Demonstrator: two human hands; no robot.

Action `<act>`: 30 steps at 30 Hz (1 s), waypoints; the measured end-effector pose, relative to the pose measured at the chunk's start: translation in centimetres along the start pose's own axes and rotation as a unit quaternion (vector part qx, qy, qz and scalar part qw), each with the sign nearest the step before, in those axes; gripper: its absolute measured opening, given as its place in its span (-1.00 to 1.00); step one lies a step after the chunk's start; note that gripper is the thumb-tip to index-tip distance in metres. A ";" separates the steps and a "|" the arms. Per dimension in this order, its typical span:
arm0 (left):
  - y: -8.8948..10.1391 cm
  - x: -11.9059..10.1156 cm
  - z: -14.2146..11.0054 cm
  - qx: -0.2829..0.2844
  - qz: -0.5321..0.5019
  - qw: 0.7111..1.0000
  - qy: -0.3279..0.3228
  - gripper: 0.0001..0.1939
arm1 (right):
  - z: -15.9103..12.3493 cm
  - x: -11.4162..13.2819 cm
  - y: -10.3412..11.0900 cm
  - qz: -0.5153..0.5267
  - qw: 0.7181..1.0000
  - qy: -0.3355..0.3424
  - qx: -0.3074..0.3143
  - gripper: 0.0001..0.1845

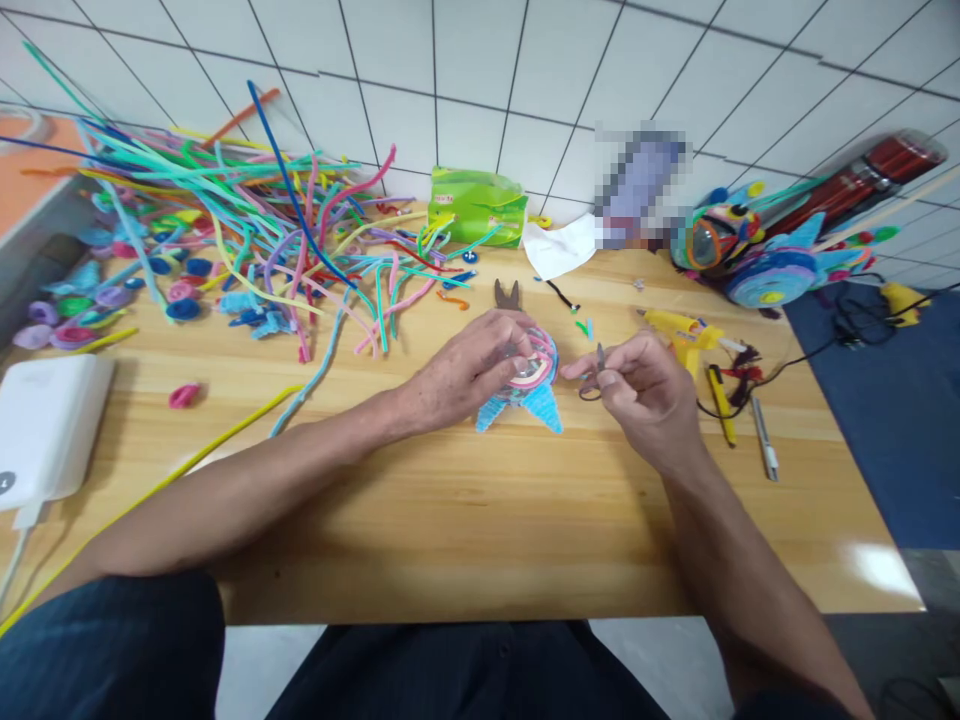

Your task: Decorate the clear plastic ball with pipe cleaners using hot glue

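Observation:
My left hand (491,355) has its fingers curled over a small pipe-cleaner craft (541,402). The craft has a round pink, white and blue body with two pointed light-blue pieces at its lower edge; the hand hides part of it. Just to the right, my right hand (641,385) pinches a small pair of scissors (591,391), blades pointing up, apart from the craft. Behind my left hand lie dark-jawed pliers (508,296). Short green and blue pipe-cleaner bits (585,328) lie beyond the scissors.
Many loose pipe cleaners (300,230) heap at the back left, beside coiled pieces. A yellow glue gun (679,330), a yellow cutter (721,405) and a pen (765,440) lie right. Finished crafts (772,275) and a red flask (847,180) stand behind. A white power bank (52,425) sits left.

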State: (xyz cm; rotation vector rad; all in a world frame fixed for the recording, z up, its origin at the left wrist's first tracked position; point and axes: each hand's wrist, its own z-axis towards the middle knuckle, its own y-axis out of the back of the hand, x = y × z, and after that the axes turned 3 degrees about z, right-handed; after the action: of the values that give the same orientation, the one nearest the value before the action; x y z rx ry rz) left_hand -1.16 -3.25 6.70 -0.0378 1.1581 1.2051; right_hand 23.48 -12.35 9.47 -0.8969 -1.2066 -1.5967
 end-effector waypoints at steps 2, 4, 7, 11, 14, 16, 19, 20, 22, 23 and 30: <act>0.1 -0.1 0.0 -0.001 0.000 1.000 -0.006 -0.88 | -0.3 -0.1 -0.2 0.001 1.000 0.015 -0.006 -0.70; 0.1 -0.2 0.1 -0.001 -0.002 1.000 -0.006 -0.89 | -0.6 -0.3 -0.2 -0.015 1.000 0.026 -0.009 -0.74; 0.1 -0.3 0.1 -0.001 -0.011 1.000 0.001 -0.88 | -0.8 -0.3 -0.1 -0.090 0.995 0.046 -0.004 -0.84; 0.0 -0.5 0.1 -0.010 -0.021 1.000 0.011 -0.87 | -0.9 0.3 -0.4 -0.214 0.973 0.082 0.005 -0.94; -0.1 -0.6 0.1 -0.008 -0.025 1.000 0.004 -0.90 | -0.9 0.6 -0.7 -0.255 0.961 0.104 0.011 -0.89; -0.1 -0.7 0.1 -0.005 -0.025 1.000 0.004 -0.91 | -0.8 0.5 -0.9 -0.266 0.958 0.107 0.011 -0.88; -0.1 -0.6 0.1 -0.002 -0.023 1.000 0.009 -0.90 | -0.8 0.3 -1.0 -0.269 0.957 0.110 0.014 -0.87; -0.1 -0.6 0.1 -0.001 -0.023 1.000 0.010 -0.89 | -0.8 0.2 -1.0 -0.271 0.955 0.116 0.014 -0.87; -0.1 -0.6 0.1 0.002 -0.024 1.000 0.013 -0.86 | -0.7 0.0 -1.0 -0.278 0.951 0.132 0.014 -0.86; -0.1 -0.5 0.0 0.002 -0.025 1.000 0.013 -0.83 | -0.7 -0.1 -1.1 -0.283 0.949 0.140 0.014 -0.85; -0.1 -0.6 0.1 -0.002 -0.030 1.000 0.003 -0.86 | -0.7 -0.5 -1.2 -0.304 0.940 0.152 0.022 -0.82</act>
State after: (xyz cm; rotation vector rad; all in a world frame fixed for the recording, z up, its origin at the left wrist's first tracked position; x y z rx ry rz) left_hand -1.01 -3.67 7.13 -0.0779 1.1515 1.1552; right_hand 22.51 -12.79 8.47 -0.2238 -1.3593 -2.0888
